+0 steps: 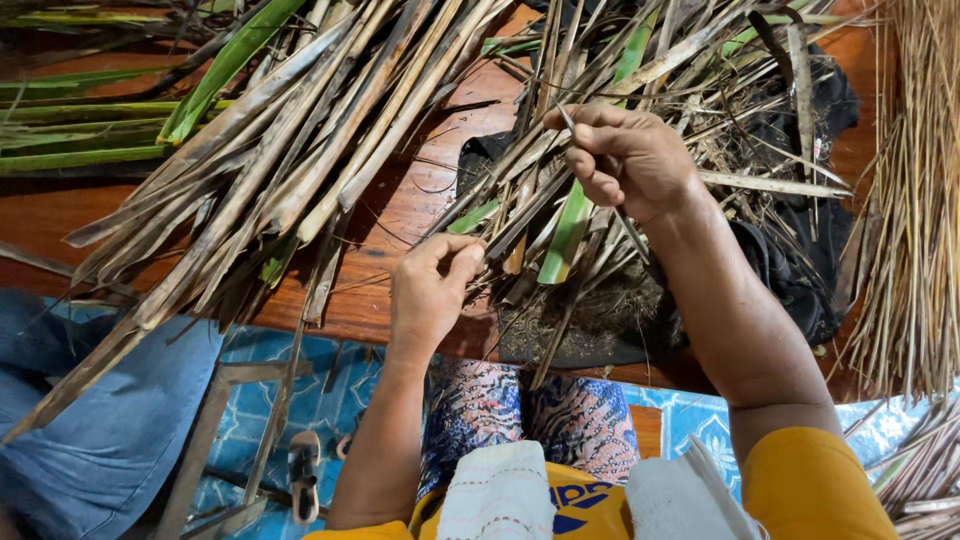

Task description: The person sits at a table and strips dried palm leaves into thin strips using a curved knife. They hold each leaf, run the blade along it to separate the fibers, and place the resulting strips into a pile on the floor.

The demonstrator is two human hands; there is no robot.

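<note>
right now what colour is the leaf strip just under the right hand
Bright green strip, among dry tan leaves; seen in the head view, below the right hand.

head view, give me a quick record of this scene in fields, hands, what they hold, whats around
left hand: left hand pinches the end of a dry leaf strip
right hand: right hand grips the same strip higher up, fingers curled around it
work surface: reddish wooden platform
left of hands: heap of dry brown leaves with a few green leaves
under right hand: dark cloth with leaf scraps
far right: bundle of thin straw-coloured ribs
below: blue patterned floor, one sandal
</note>
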